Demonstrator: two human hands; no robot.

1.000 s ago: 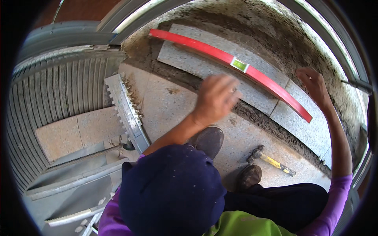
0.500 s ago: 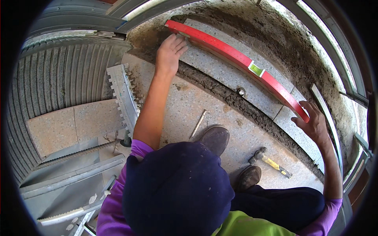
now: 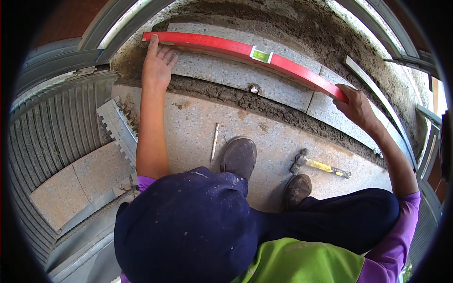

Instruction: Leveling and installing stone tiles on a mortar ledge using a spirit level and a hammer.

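Red level (image 3: 212, 41): over the long grey tile (image 3: 226, 73), long axis along it.
Left hand (image 3: 157, 70): I see spread fingers, thumb against the level, at the tile's left end.
Right hand (image 3: 356, 104): pinching the level's right tip, past the tile's right end.
Nearer hand: neither; both touch.

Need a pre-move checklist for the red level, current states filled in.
1. Right hand on red level: ok, fingers around its right end.
2. Left hand gripping: cannot tell; thumb against the left end, other fingers spread.
3. Vial visible: ok; bubble centring cannot tell.
4. Level flush on grey slabs: cannot tell.
5. Slab edge free of loose items: not ok, small shiny object there.
6. Hammer away from level: ok, near a shoe.
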